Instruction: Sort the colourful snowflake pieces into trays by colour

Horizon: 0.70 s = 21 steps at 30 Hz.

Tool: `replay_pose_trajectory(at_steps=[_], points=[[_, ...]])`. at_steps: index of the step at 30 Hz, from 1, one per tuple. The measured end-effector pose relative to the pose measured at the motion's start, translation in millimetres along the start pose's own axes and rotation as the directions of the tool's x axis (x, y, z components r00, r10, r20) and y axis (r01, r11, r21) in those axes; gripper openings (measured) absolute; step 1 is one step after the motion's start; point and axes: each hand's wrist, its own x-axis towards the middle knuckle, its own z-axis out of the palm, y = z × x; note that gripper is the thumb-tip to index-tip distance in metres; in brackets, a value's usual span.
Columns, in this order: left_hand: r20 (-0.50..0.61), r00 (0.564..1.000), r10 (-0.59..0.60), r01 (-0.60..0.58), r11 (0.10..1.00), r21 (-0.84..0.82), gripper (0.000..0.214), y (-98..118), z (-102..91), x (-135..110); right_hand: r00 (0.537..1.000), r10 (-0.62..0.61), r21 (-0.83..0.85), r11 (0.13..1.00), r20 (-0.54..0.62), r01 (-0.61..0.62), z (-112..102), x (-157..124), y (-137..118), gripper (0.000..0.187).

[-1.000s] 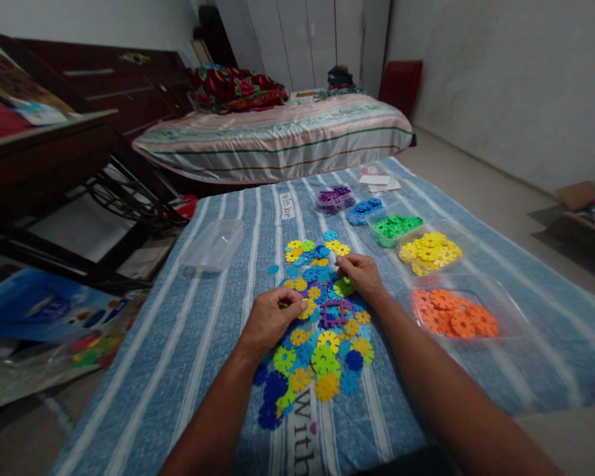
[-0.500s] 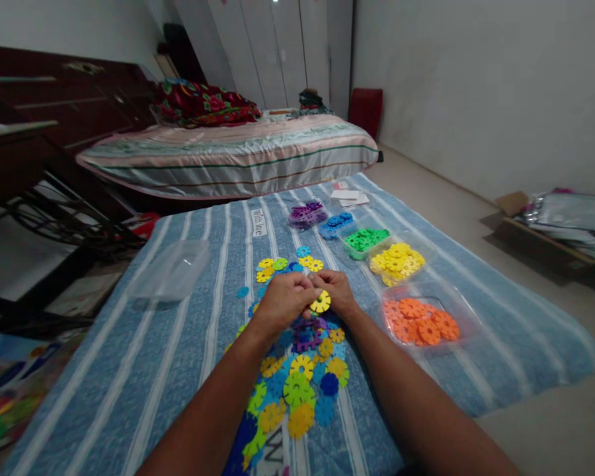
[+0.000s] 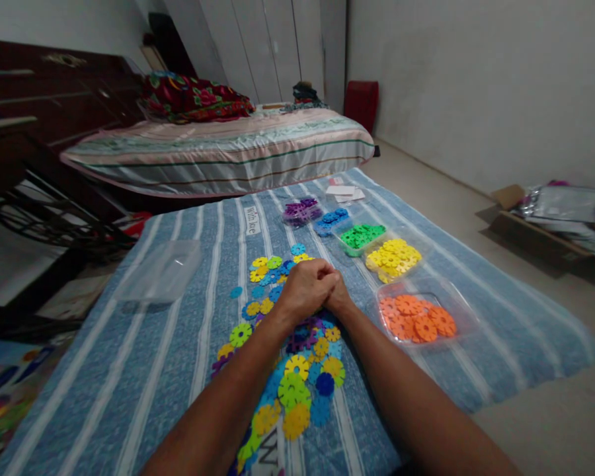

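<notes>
Slotted plastic snowflake discs [image 3: 293,391] lie in a loose, mixed spread on a blue cloth with white stripes [image 3: 515,344], running from under the person's forearms to just beyond the hands. Lime, yellow, amber, light blue and dark blue ones overlap there, and a purple openwork piece [image 3: 297,342] sits among them, just on the near side of the hands. The left hand [image 3: 307,289] and the right hand [image 3: 338,294] are together above the far part of the spread, touching, fingers curled in. The left hand's back hides most of the fingers, so I cannot tell whether either is closed on a disc.

To the right, a row of sorted pieces slants away: orange discs [image 3: 416,318] in a clear plastic box [image 3: 470,320] nearest, then yellow discs [image 3: 394,259], green discs [image 3: 361,237], blue discs [image 3: 331,221] and purple discs [image 3: 302,210]. White cards [image 3: 341,191] lie beyond them. On the left side of the cloth is a translucent plastic container [image 3: 163,271].

Past the far edge stands a bed with a striped cover [image 3: 228,155], a red floral blanket [image 3: 193,98] heaped on it. An open cardboard box [image 3: 538,228] rests on the floor at right.
</notes>
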Motion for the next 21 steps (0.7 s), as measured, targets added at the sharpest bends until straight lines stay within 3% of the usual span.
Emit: replay_pose_trajectory(at_steps=[5, 9, 14, 21], points=[[0.029, 0.999, -0.046, 0.042, 0.992, 0.119, 0.015, -19.7, -34.9, -47.2, 0.998, -0.051, 0.058, 0.997, 0.033, 0.049, -2.2, -7.5, -11.1, 0.034], [0.07, 0.987, -0.145, 0.121, 0.956, 0.269, 0.016, -28.4, -47.6, -80.1, 1.0, -0.008, 0.012, 1.0, 0.013, 0.008, -1.6, -8.5, -14.5, 0.037], [0.18, 0.952, -0.249, 0.141, 0.874, 0.465, 0.012, -34.8, -43.4, -109.1, 1.0, 0.014, 0.029, 0.999, -0.004, -0.014, -1.7, -9.1, -11.5, 0.037], [0.234, 0.942, -0.241, 0.05, 0.788, 0.613, 0.012, -35.3, -25.6, -123.5, 1.0, 0.023, 0.044, 0.999, 0.0, -0.023, -2.3, -9.1, -11.2, 0.038]])
